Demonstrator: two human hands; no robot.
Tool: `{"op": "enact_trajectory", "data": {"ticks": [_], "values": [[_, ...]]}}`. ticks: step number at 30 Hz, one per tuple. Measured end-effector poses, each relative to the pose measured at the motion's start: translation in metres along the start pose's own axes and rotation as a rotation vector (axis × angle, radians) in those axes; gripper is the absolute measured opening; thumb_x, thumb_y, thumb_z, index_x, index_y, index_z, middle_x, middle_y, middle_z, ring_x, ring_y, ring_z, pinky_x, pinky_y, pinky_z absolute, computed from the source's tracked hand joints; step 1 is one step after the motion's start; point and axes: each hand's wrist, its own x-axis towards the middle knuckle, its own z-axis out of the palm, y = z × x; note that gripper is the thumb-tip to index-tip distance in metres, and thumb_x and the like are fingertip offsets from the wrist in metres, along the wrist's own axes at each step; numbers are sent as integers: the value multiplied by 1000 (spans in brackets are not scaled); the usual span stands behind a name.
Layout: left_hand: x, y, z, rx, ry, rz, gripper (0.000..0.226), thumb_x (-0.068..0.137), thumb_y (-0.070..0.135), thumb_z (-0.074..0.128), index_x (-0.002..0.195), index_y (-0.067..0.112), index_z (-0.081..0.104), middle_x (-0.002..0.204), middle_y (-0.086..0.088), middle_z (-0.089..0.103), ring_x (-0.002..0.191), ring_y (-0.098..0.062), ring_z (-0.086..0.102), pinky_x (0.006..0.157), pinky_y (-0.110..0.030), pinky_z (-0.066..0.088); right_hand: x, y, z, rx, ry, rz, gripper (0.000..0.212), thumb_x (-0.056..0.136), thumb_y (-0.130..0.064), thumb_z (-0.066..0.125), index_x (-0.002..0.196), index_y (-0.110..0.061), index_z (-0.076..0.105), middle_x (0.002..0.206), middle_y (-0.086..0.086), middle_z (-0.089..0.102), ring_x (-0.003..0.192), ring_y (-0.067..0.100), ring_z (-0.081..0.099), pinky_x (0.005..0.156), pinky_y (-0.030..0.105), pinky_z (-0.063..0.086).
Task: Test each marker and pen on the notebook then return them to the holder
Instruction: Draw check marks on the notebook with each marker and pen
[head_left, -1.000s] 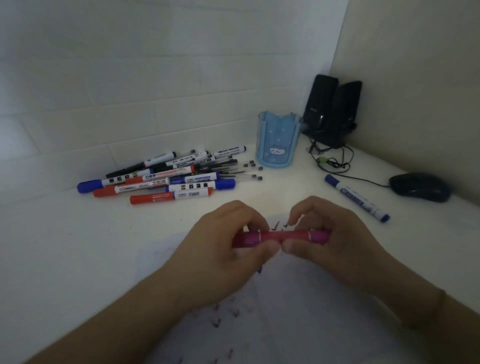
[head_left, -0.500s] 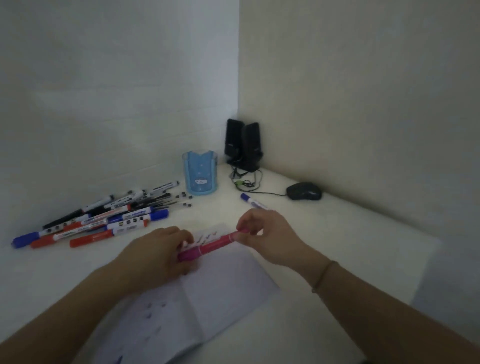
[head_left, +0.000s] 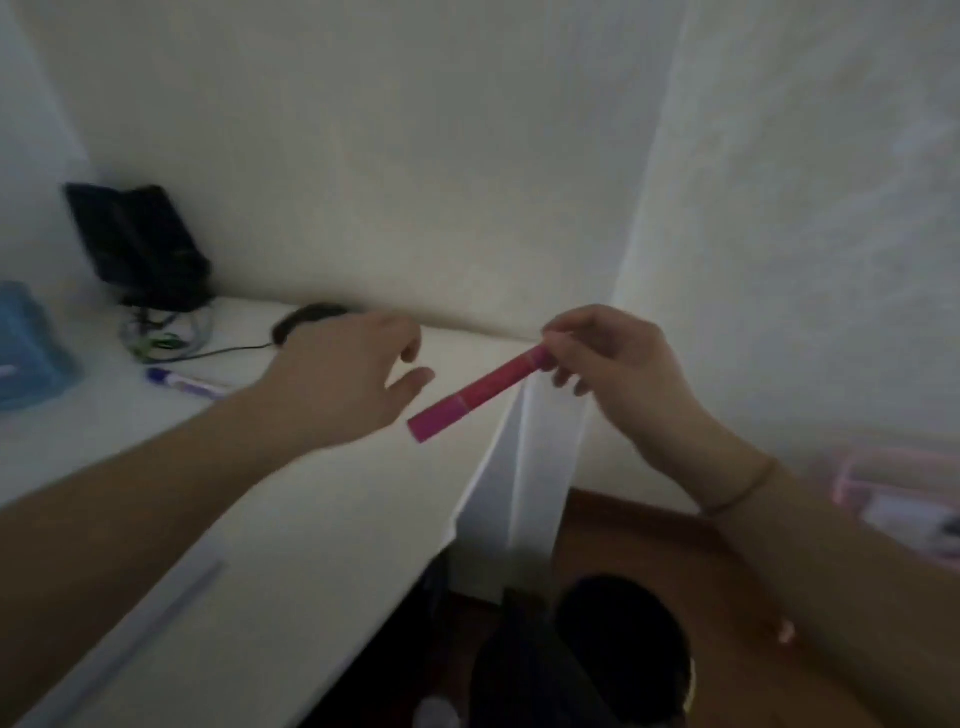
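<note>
Marker (head_left: 478, 393): pink, capped, tilted | right hand (head_left: 613, 358) pinches its end | left hand (head_left: 348, 374) spread, empty

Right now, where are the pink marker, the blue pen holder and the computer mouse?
pink marker (head_left: 475, 393): head view, middle of the barrel.
blue pen holder (head_left: 26, 348): head view, side wall at the left edge.
computer mouse (head_left: 306, 317): head view, top of the shell above the left hand.

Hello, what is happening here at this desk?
A person holds a pink marker by one end in the right hand, over the edge of the white desk. The left hand is open beside it and holds nothing. The blue holder and a blue marker stay at the far left.
</note>
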Motion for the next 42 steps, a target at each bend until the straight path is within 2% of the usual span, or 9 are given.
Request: {"op": "enact_trajectory", "data": {"ticks": [4,9,11,17,26,30,34,38,42], "values": [[-8,69,33,-165,70,301,33,85,54,47,95,24,56,96,7,57,88,-15,53,59,-29,43,-37,50,-79,-217,119,64,4,85,-9,65,85,-7,68,69,12,69,59,16,61,54,20,47],[0,116,76,-203,-128,592,51,84,58,51,119,22,55,125,1,52,118,-21,46,96,-38,41,-81,147,-112,-626,22,194,15,78,-20,73,71,-28,62,65,-7,67,59,9,61,59,31,50],[3,125,88,-147,-171,618,54,83,60,49,123,23,52,129,1,50,122,-22,43,100,-39,39,-94,181,-115,-720,-50,249,10,79,-27,71,76,-29,62,67,-13,63,63,2,59,60,29,48],[11,126,99,-209,-211,566,50,85,58,47,122,26,51,129,4,49,121,-18,43,100,-38,41,-116,247,-113,-855,-312,600,14,87,-36,55,98,-29,61,99,-5,68,84,16,64,74,34,54],[10,100,85,-250,-135,508,41,86,53,51,116,26,54,124,5,52,116,-15,46,96,-34,42,-77,208,-94,-767,-185,442,3,85,-29,61,87,-31,63,82,-13,62,80,9,62,74,28,51],[-7,45,59,-137,-102,383,42,87,52,48,118,25,54,125,4,51,115,-17,46,95,-35,42,-40,147,-47,-636,-83,190,10,82,-22,65,79,-31,63,75,-14,66,71,-2,60,63,17,43],[-59,-29,33,-41,-114,135,33,86,43,49,114,26,55,122,4,52,110,-18,50,89,-36,46,-17,68,20,-393,-14,-59,9,81,-16,67,79,-24,68,62,-7,68,60,9,64,57,14,48],[-143,-96,7,30,-108,-218,37,83,47,44,111,27,58,118,6,55,105,-17,54,87,-32,48,3,8,109,-246,-129,-265,8,81,-21,66,80,-29,67,62,-6,67,56,13,63,54,22,49],[-213,-148,-9,60,-30,-562,45,81,47,43,110,19,61,114,1,56,102,-20,53,88,-32,45,12,-25,220,-341,-431,-430,8,83,-38,61,86,-32,63,63,-17,62,58,5,58,56,18,45]]}}
